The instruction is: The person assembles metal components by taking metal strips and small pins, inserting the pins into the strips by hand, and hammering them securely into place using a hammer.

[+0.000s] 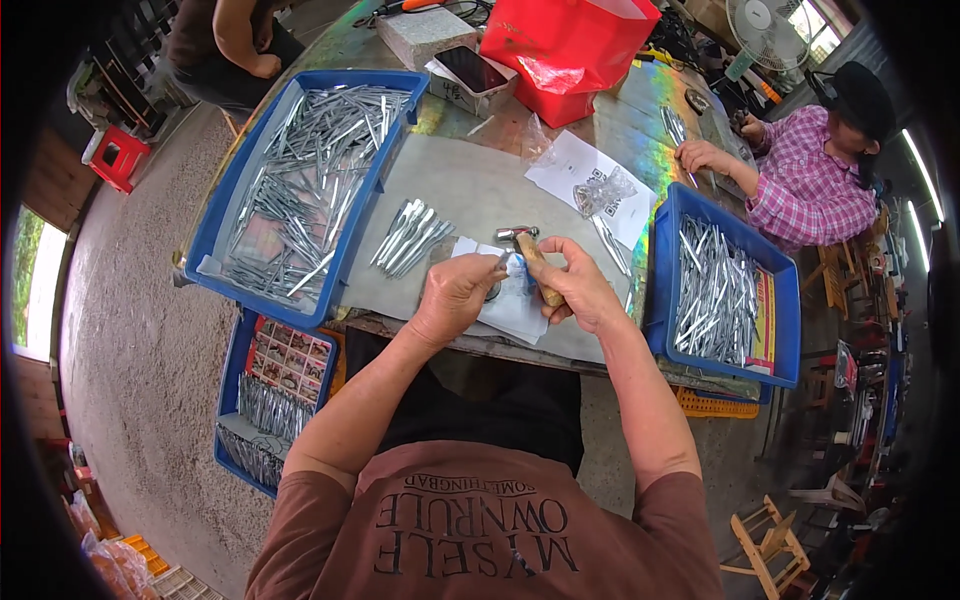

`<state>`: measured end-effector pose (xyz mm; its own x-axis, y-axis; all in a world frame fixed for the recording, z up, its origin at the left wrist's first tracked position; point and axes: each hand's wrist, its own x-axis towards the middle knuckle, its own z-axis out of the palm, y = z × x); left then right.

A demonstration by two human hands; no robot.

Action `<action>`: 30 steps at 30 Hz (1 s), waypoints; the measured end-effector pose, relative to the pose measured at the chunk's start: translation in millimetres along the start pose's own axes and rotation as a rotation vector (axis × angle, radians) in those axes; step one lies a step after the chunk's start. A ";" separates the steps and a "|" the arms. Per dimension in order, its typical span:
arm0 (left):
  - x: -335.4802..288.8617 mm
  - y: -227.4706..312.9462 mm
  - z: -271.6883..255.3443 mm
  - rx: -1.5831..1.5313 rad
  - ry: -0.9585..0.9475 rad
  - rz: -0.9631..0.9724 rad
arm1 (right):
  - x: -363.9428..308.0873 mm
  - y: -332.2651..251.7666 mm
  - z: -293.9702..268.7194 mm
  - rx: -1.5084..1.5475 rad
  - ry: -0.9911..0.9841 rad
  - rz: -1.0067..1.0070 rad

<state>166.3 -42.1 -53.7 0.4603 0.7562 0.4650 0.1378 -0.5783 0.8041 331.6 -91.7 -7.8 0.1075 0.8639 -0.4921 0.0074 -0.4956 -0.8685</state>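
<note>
The right hand (580,290) grips a small hammer (532,258) by its wooden handle, fingers wrapped tight, metal head up and pointing left. The left hand (455,295) pinches a thin metal piece (503,262) between thumb and fingertips, just beneath the hammer head; what the piece rests on is hidden by the hand. Both hands work over a white sheet (520,310) near the front edge of the tabletop (480,190).

Step in hand, as judged: striking the pinched piece.
- Keep the left fingertips low on the piece, clear of the head's path.
- Use short strokes from the wrist; the head is already close to the work.
- Hold the piece steady against the tabletop so it does not skip.

Edges and room:
- The front edge lies just below the hands; a struck piece could slide off toward the lap.
- A loose bundle of metal strips (410,237) lies just left of the left hand.
- A blue tray (225,200) of strips closes the left side; a second blue tray (665,290) stands near the right forearm and limits the elbow's outward swing.
- Open tabletop lies ahead, toward the paper (570,165) and red bag (565,50).
- Another person's hand (700,155) works at the far right, well apart.
</note>
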 end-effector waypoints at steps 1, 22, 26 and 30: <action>0.0 -0.8 0.4 0.005 0.005 0.002 | 1.2 -0.4 -0.1 -0.002 -0.005 -0.005; -2.0 -3.9 3.1 0.058 0.061 0.114 | -102.7 -8.5 -5.3 -0.355 0.262 -0.682; -1.0 0.1 3.2 0.048 0.080 0.118 | -110.5 -17.5 -1.5 -0.584 0.237 -0.765; -1.5 -1.7 4.7 0.042 0.094 0.136 | -124.6 -40.1 -1.4 -0.690 0.235 -0.792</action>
<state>169.5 -43.7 -57.5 0.3938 0.6939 0.6028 0.1170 -0.6883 0.7159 319.4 -179.6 88.5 0.0132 0.9590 0.2832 0.7104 0.1903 -0.6776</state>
